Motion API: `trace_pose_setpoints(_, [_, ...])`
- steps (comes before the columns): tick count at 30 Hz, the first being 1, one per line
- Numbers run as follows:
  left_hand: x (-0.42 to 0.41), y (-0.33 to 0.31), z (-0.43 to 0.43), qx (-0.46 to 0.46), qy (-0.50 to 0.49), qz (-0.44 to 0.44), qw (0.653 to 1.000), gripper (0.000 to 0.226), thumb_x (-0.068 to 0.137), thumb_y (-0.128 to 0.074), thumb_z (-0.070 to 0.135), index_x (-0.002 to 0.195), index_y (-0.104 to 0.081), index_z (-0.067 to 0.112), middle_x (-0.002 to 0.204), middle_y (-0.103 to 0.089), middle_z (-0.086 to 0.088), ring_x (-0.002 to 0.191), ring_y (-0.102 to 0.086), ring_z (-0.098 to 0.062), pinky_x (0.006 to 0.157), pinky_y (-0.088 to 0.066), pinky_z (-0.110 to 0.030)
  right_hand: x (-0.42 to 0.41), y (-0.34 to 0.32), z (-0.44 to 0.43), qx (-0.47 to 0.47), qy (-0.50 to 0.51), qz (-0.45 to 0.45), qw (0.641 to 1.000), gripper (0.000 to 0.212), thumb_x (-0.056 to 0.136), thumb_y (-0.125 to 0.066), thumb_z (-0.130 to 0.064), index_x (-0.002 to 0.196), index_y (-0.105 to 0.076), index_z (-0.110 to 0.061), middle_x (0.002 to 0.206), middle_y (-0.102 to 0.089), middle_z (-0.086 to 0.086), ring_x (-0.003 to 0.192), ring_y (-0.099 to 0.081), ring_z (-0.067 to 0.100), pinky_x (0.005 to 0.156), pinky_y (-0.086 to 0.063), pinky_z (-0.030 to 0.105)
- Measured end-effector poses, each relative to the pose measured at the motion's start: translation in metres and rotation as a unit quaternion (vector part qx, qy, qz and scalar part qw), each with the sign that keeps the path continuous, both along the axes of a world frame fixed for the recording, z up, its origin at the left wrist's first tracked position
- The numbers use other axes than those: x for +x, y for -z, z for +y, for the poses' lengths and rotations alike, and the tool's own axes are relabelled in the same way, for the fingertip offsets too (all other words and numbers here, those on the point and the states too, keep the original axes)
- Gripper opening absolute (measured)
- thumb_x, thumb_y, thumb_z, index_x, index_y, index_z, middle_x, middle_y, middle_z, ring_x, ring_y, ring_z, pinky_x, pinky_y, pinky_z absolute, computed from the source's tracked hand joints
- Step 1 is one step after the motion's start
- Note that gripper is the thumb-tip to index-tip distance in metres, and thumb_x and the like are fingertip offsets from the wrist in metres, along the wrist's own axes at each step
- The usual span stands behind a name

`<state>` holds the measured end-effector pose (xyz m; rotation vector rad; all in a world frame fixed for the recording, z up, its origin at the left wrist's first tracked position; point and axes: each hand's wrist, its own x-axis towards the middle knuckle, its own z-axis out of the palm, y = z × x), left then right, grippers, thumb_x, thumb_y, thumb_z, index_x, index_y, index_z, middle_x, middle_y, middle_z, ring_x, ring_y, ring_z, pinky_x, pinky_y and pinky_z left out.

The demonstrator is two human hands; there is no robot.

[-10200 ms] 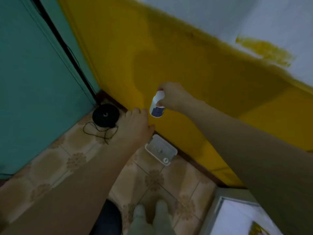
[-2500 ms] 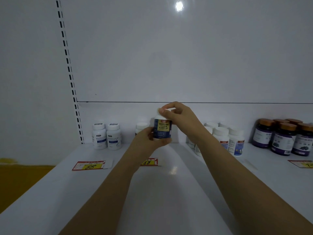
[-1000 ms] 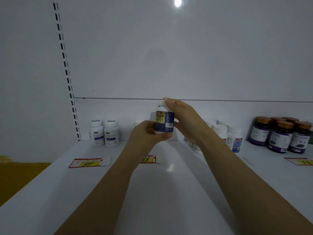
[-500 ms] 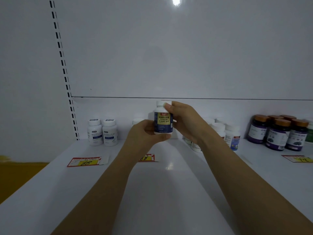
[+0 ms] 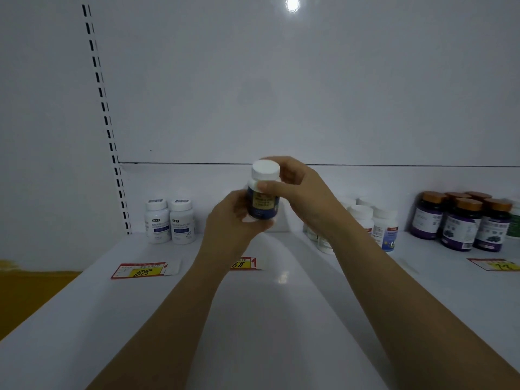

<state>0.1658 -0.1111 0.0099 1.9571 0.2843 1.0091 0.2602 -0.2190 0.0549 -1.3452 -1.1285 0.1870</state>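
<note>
Since prev frame the bottle (image 5: 263, 199) tips cap toward cam; left hand (image 5: 232, 225) cups base, right hand (image 5: 299, 187) curls round shoulder. Keep label fwd, set upright on shelf (image 5: 281, 327).

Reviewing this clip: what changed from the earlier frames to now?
Ten seconds ago the right hand alone held the bottle down by the floor. Now the bottle is up over the shelf, gripped by both hands, with the left hand round its base. In the last seconds it was turned, and it now tilts cap toward the camera. The white bottles, dark bottles and price tag stayed put.
</note>
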Motion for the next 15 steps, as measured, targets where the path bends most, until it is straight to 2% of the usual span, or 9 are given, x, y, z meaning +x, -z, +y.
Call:
trace_pose_setpoints(2, [-0.002, -0.003, 0.002, 0.036, -0.046, -0.095, 0.994, 0.05, 0.071, -0.08, 0.01, 0.113, -0.056, 0.02, 0.109, -0.062, 0.011, 0.104, -0.059, -0.008, 0.09, -0.048, -0.02, -0.015, -0.006, -0.001, 0.051, 0.02, -0.094, 0.994, 0.042, 0.076, -0.076, -0.006, 0.111, -0.06, -0.022, 0.112, -0.065, -0.01, 0.109, -0.06, 0.006, 0.093, -0.05, 0.023])
trace_pose_setpoints(4, [-0.005, -0.007, 0.003, 0.058, -0.076, -0.167, 0.981, 0.051, 0.072, -0.078, 0.007, 0.115, -0.053, 0.023, 0.112, -0.058, 0.014, 0.107, -0.056, -0.007, 0.089, -0.045, -0.017, -0.029, -0.006, 0.001, 0.083, 0.041, -0.174, 0.98, 0.044, 0.075, -0.077, -0.008, 0.111, -0.058, -0.024, 0.112, -0.064, -0.012, 0.11, -0.059, 0.006, 0.094, -0.05, 0.024])
trace_pose_setpoints(7, [-0.006, -0.007, 0.008, 0.075, -0.102, -0.193, 0.973, 0.053, 0.074, -0.077, 0.008, 0.122, -0.056, 0.011, 0.118, -0.059, 0.006, 0.112, -0.057, -0.016, 0.094, -0.049, -0.028, -0.037, -0.001, 0.005, 0.09, 0.063, -0.221, 0.969, 0.045, 0.077, -0.076, -0.011, 0.116, -0.057, -0.024, 0.118, -0.061, -0.011, 0.113, -0.057, 0.008, 0.096, -0.05, 0.03])
trace_pose_setpoints(8, [-0.006, -0.006, 0.01, 0.078, -0.102, -0.189, 0.974, 0.054, 0.073, -0.077, 0.009, 0.123, -0.056, 0.01, 0.119, -0.061, 0.004, 0.113, -0.057, -0.017, 0.095, -0.049, -0.03, -0.036, 0.0, 0.005, 0.092, 0.063, -0.22, 0.969, 0.045, 0.077, -0.075, -0.011, 0.117, -0.057, -0.023, 0.119, -0.061, -0.01, 0.114, -0.057, 0.008, 0.097, -0.05, 0.03])
trace_pose_setpoints(11, [-0.01, -0.009, 0.007, 0.067, -0.066, -0.162, 0.982, 0.053, 0.07, -0.08, 0.015, 0.119, -0.059, 0.021, 0.115, -0.062, 0.014, 0.111, -0.058, -0.006, 0.093, -0.047, -0.023, -0.036, -0.004, 0.002, 0.102, 0.053, -0.183, 0.976, 0.047, 0.079, -0.075, -0.008, 0.12, -0.056, -0.024, 0.122, -0.062, -0.009, 0.116, -0.056, 0.004, 0.099, -0.047, 0.023])
trace_pose_setpoints(15, [-0.016, -0.02, -0.003, -0.016, 0.041, -0.043, 0.998, 0.036, 0.066, -0.082, 0.027, 0.096, -0.063, 0.036, 0.093, -0.07, 0.018, 0.091, -0.066, 0.001, 0.083, -0.049, -0.018, -0.031, -0.013, -0.005, 0.11, 0.068, -0.022, 0.991, 0.037, 0.082, -0.072, -0.016, 0.117, -0.061, -0.021, 0.113, -0.069, -0.004, 0.104, -0.065, 0.005, 0.087, -0.054, 0.02])
